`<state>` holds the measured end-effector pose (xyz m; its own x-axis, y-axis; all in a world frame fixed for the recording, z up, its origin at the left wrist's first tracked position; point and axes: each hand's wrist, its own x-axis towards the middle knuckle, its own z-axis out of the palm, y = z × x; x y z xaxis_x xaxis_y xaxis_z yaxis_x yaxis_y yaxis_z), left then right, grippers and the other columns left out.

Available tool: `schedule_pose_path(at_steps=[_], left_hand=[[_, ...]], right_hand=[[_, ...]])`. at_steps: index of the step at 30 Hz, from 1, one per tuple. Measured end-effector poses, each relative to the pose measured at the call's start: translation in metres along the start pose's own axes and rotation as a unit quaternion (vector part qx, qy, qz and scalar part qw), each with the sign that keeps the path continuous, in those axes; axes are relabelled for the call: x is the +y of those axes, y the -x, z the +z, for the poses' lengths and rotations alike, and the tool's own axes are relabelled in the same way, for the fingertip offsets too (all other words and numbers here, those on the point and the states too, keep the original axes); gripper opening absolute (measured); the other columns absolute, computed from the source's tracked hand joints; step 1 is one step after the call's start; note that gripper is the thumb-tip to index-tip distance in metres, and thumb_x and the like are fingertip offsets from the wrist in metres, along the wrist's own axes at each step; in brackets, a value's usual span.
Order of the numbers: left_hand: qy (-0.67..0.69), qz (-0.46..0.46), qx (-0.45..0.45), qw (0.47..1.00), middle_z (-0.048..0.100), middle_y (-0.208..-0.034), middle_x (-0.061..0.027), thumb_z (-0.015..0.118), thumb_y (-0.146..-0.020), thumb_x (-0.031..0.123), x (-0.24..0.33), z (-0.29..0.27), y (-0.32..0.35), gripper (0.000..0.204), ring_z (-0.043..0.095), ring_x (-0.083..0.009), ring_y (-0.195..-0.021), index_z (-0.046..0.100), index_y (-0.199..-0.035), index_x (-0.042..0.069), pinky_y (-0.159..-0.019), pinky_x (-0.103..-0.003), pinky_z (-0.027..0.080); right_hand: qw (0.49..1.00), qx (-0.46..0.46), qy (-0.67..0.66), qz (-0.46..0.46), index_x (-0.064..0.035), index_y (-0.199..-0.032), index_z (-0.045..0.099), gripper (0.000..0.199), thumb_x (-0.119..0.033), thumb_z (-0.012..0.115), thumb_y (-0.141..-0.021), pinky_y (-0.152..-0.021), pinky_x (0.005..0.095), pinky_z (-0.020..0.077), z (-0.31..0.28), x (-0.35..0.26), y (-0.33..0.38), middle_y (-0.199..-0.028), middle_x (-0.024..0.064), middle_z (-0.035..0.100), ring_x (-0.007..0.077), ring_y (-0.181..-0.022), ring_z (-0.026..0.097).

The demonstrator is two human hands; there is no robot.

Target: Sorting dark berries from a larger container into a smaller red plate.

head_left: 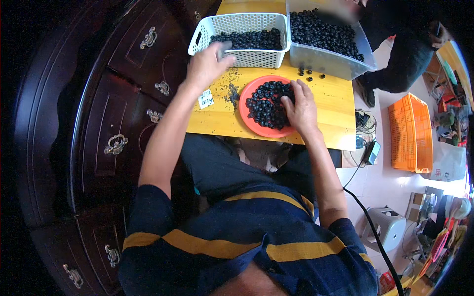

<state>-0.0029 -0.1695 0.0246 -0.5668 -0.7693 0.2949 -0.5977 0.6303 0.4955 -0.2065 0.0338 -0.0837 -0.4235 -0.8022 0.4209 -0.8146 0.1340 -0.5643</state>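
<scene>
Far left of the frame: dark wooden drawers [101, 148] with ornate metal handles.

Upper centre-left: left grip [206, 66], blurred, at the near left corner of a white perforated basket [261, 59]; fingers reach over the rim. Its opening, and whether it has hold of anything, cannot be told. Basket contents: a layer of dark round berries [256, 39], just right of the fingers.

Below the basket, on the yellow wooden surface [333, 118]: one black-and-white printed label [206, 99]; beside it, scattered dark crumbs [232, 93].

Centre: one round red plate [243, 114], bearing a spread heap of dark berries [266, 104].

Right of the heap: right grip [302, 109], loosely spread, thumb set apart from the fingers, over the plate's right rim. The heap lies mainly left of this grip, its right margin directly under the thumb and fingertips.

Upper right of centre: one translucent tub [318, 64], filled with berries [321, 34]; several loose berries [309, 79] on the surface before it.

Right of the frame: one grey stool [387, 227]; above it, one orange crate [405, 133].
</scene>
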Motion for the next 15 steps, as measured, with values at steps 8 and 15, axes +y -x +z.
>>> schedule_pose_path(at_steps=[8,15], left_hand=[[0.097,-0.142,-0.162,0.972,0.071,-0.098,-0.0228,0.074,-0.082,0.036,0.002,0.056,0.108,0.052,0.069,-0.0387,-0.095,0.061,-0.121,0.003,-0.083,-0.045,0.055],[0.098,-0.143,-0.136,0.975,0.069,-0.106,-0.0249,0.074,-0.084,0.03,-0.007,0.075,0.108,0.054,0.067,-0.0394,-0.101,0.056,-0.127,0.003,-0.087,-0.046,0.052]], right_hand=[[0.993,-0.026,0.085,-0.081,0.0,-0.131,0.055,0.053,-0.023,0.071,-0.085,-0.109,0.0486,0.0388,0.01,-0.018,0.018,-0.134,0.0241,0.054,0.0431,-0.127,0.049],[0.992,0.008,0.026,-0.12,0.002,-0.132,0.05,0.056,-0.025,0.069,-0.086,-0.104,0.0495,0.0424,0.02,-0.018,-0.004,-0.13,0.0269,0.052,0.0446,-0.118,0.053]])
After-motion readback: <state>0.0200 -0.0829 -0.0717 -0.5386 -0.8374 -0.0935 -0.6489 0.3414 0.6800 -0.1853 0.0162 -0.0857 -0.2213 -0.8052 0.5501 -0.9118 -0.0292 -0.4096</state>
